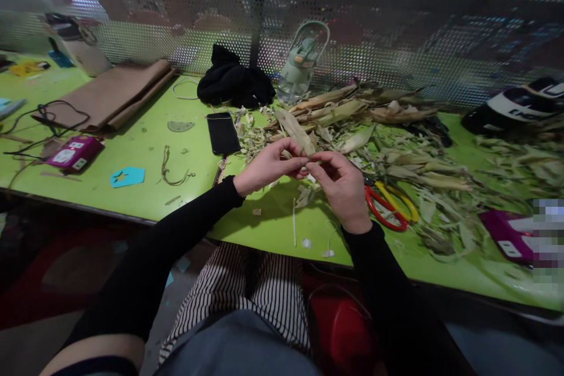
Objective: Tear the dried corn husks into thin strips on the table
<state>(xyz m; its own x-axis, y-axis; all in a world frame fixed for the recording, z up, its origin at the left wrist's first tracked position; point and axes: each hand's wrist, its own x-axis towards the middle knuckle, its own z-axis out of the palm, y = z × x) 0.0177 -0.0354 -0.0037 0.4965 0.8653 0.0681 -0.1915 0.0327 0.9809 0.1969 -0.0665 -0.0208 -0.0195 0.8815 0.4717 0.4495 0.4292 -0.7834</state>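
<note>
My left hand (269, 165) and my right hand (341, 188) meet above the green table (145, 147), both in black sleeves. Between them they pinch a pale dried corn husk strip (294, 129) that sticks up and back from the fingers. Each hand has its fingers closed on the strip. Just behind the hands lies a big heap of dried husks (379, 129). Red and yellow scissors (390, 207) rest on the table right beside my right wrist.
A black phone (222, 132) lies left of the hands. Farther back are a black cloth (233, 85), a pale green water bottle (302, 61) and a perforated metal screen. Brown paper (112, 94), a purple box (74, 153) and a blue tag (127, 176) lie at left.
</note>
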